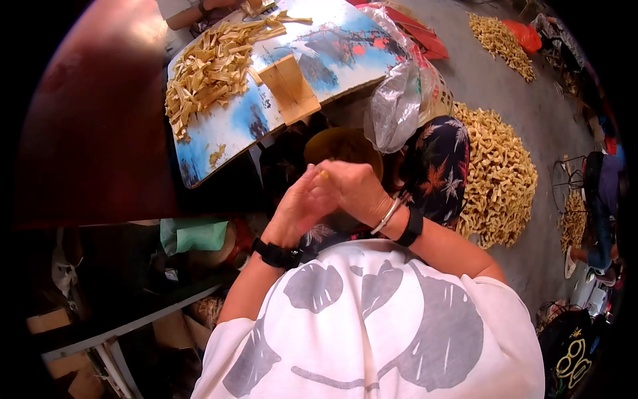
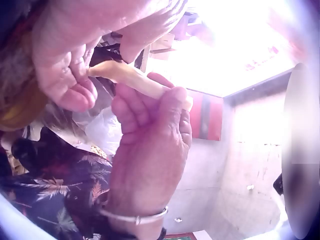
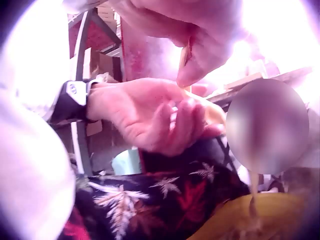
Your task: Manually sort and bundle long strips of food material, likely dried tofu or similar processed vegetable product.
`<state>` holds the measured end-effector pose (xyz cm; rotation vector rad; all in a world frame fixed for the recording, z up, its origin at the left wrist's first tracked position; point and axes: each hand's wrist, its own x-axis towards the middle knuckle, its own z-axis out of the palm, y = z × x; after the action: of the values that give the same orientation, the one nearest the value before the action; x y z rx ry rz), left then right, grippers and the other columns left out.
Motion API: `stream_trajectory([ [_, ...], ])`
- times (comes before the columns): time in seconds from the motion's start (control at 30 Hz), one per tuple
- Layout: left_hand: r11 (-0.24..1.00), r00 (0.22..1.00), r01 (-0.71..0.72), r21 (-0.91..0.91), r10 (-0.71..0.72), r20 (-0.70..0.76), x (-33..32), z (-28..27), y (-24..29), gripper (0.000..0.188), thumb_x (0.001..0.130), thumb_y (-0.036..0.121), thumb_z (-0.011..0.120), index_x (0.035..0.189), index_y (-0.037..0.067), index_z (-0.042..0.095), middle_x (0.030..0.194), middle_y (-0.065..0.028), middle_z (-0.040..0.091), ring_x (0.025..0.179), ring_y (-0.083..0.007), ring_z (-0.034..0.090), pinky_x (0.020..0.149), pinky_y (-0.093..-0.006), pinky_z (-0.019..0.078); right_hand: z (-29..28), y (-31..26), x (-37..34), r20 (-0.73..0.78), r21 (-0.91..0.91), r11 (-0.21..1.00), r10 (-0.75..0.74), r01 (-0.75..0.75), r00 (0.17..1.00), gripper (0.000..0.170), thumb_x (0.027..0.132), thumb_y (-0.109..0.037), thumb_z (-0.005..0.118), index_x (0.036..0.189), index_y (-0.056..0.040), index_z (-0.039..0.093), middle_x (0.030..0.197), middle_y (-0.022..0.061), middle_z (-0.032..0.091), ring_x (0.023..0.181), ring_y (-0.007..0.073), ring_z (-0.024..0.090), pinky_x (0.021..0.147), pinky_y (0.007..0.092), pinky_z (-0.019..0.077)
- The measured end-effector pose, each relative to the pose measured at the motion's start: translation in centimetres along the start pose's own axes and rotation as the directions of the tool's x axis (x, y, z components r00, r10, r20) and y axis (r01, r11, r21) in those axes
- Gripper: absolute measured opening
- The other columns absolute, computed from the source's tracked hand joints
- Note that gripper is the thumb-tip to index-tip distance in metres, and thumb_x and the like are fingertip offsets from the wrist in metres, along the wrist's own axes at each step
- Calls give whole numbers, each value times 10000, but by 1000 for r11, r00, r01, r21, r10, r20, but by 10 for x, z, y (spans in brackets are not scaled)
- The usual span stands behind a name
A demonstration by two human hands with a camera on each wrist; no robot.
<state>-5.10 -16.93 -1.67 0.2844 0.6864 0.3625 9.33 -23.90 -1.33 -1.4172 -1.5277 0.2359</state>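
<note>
A pale yellow folded strip (image 2: 127, 77) spans both hands in the left wrist view. My right hand (image 2: 150, 145), with a silver bangle, pinches one end between thumb and fingers. The curled fingers of my left hand (image 2: 65, 60) pinch the other, narrow end. From the right wrist, the strip (image 3: 214, 111) shows at the left hand's fingertips; my left hand (image 3: 155, 115) is palm up below my right hand (image 3: 195, 30). In the head view, left hand (image 1: 299, 206) and right hand (image 1: 359, 189) meet above the lap, mostly hiding the strip (image 1: 324, 175).
Loose strips (image 1: 212, 66) lie heaped on a painted table (image 1: 266, 126) in front, beside a wooden block (image 1: 289, 86). A yellow basin (image 1: 319, 146) sits beyond the hands. Plastic bags (image 1: 395, 106) and a large pile of folded pieces (image 1: 498, 176) are at the right.
</note>
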Motion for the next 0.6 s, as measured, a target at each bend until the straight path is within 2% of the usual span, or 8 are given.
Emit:
stream_trajectory([
  [0.13,883,981,-135,449,182,-62,12,-5,-8,164,962,120,603,1060,1,659,909,-10,657,753,-106,613,678,-232,522,0,-13,-28,66,116,989,88,-95,994,91,907,-156,620,943,-73,623,760,134,647,721,349,654,643,415,534],
  [0.23,259,911,-162,952,411,43,16,-14,-8,106,949,54,595,995,20,684,914,-3,664,736,-84,613,624,-261,509,-8,-6,-24,-7,109,972,208,-206,978,127,914,-158,616,981,-52,637,817,144,657,724,364,647,670,412,534],
  [0.27,-165,788,-286,944,520,330,16,-16,-9,94,900,-5,606,923,36,687,881,-50,668,672,-155,636,592,-320,504,-6,2,-22,-85,96,984,156,-147,984,140,919,-160,610,988,-41,637,836,148,658,724,371,642,682,409,533],
  [0.3,-336,753,-294,895,495,433,12,-8,-10,86,878,-14,614,916,31,677,870,-74,660,675,-193,639,600,-330,507,-2,9,-24,-159,78,993,102,-90,982,154,923,-163,604,995,-30,636,855,153,658,724,379,637,693,406,533],
  [0.37,-639,679,-279,717,396,618,0,15,-7,89,835,-32,630,902,20,656,848,-123,644,682,-269,644,614,-349,512,4,18,-28,-36,326,872,398,-365,917,230,986,-229,548,997,-12,624,877,127,670,722,279,671,608,347,564],
  [0.47,-667,558,-296,684,461,690,-2,24,-5,73,801,-28,642,862,13,642,846,-160,632,724,-365,619,637,-372,522,10,26,-27,273,617,366,731,-696,626,311,1033,-302,488,993,-21,615,862,73,677,765,151,680,497,277,572],
  [0.57,-641,497,-247,726,560,663,3,14,-5,67,841,8,631,903,13,655,808,-133,634,666,-267,636,612,-345,511,4,17,-22,223,513,455,748,-728,625,309,1027,-297,498,957,-17,607,831,85,673,743,150,680,484,271,547],
  [0.6,-482,597,-265,835,598,535,2,12,-5,71,856,27,625,918,14,658,792,-108,637,650,-219,620,596,-326,498,0,13,-20,196,471,518,727,-714,658,291,1020,-277,505,941,-16,606,822,100,668,729,174,678,497,290,541],
])
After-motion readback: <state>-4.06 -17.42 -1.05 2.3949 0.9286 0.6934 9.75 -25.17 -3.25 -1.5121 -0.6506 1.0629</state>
